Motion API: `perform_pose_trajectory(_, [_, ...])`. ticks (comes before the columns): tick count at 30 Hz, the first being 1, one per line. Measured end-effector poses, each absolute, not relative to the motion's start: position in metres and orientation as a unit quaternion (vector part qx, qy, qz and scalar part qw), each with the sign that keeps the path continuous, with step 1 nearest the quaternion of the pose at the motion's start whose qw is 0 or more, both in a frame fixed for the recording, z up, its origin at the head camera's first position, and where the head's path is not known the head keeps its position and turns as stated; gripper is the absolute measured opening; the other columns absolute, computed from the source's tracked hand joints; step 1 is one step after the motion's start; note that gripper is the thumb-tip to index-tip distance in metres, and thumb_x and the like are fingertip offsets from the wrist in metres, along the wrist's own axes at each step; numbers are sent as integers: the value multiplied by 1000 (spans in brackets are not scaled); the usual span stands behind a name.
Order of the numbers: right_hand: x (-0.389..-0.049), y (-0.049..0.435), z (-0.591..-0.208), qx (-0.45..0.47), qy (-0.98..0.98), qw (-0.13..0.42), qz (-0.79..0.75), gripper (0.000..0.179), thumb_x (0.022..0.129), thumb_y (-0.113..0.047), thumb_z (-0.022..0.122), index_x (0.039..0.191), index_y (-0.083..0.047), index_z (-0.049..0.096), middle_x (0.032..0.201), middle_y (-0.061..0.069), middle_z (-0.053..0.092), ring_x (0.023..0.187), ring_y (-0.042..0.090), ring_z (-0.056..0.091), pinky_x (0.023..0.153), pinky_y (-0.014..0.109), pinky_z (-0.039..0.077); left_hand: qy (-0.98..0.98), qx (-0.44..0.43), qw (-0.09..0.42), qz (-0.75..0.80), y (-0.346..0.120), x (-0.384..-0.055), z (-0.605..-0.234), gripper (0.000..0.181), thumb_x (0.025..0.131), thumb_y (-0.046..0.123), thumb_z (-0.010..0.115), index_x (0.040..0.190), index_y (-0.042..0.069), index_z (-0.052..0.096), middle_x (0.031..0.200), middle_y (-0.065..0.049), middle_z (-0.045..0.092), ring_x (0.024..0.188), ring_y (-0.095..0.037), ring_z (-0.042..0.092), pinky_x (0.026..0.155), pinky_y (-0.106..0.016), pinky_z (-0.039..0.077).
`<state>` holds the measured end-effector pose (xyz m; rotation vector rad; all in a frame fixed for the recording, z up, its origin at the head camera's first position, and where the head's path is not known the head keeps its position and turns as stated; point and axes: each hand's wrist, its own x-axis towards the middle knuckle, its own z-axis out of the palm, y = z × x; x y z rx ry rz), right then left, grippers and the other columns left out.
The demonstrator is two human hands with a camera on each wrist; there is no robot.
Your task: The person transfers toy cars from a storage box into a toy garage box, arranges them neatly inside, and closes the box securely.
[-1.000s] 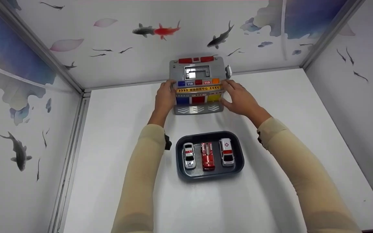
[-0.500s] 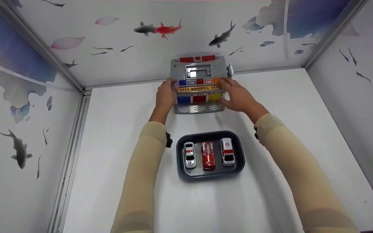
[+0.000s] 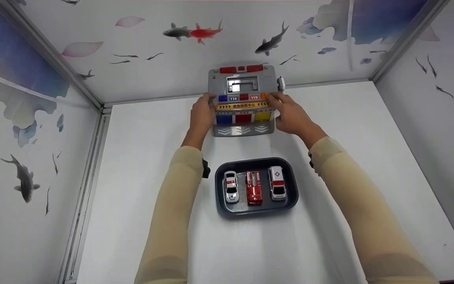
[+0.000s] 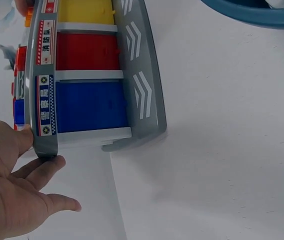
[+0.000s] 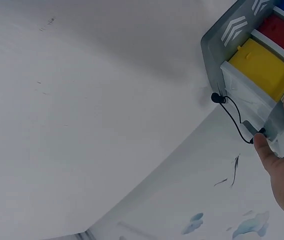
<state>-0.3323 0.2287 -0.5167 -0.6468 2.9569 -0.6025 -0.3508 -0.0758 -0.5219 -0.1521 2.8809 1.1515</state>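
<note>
A grey toy rescue garage [image 3: 242, 86] stands at the back of the table against the wall. Its front has blue, red and yellow doors, all down, above a grey ramp with white arrows. My left hand [image 3: 202, 114] grips the left end of its front ledge; in the left wrist view, fingers [image 4: 44, 172] lie around that end. At the opposite end my right hand [image 3: 292, 114] holds the ledge, fingertips over the top near the orange button. In the right wrist view a black cord [image 5: 237, 120] hangs beside the garage's side, close to the right hand.
In front of the garage sits a dark blue tray [image 3: 256, 213]. It contains a white toy police car [image 3: 231, 187], a red toy fire engine [image 3: 253, 189] and a white toy ambulance [image 3: 277, 183]. Walls printed with fish enclose the white table [image 3: 140, 177].
My right fingers have shifted slightly left on the ledge, and the right thumb has drawn back from the yellow door. The left hand keeps its hold. Garage and tray stay in place.
</note>
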Motion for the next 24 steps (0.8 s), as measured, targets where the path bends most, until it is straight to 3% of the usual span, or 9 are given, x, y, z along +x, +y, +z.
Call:
perform_pose_trajectory(16, [-332, 223, -522, -202, 961, 37, -186, 85, 96, 3, 58, 175, -14, 32, 175, 12, 38, 161, 37, 38, 129, 57, 42, 923, -73, 34, 377, -76, -350, -524, 37, 118, 27, 53, 154, 20, 59, 154, -5, 66, 145, -22, 63, 120, -39, 51])
perform_pose_trajectory(24, [-327, 228, -514, -217, 961, 38, -170, 84, 98, -7, 64, 174, -7, 30, 177, 19, 36, 161, 43, 39, 128, 68, 38, 924, -62, 25, 375, -75, -351, -522, 36, 119, 25, 51, 153, 18, 60, 149, -7, 68, 139, -23, 66, 116, -41, 54])
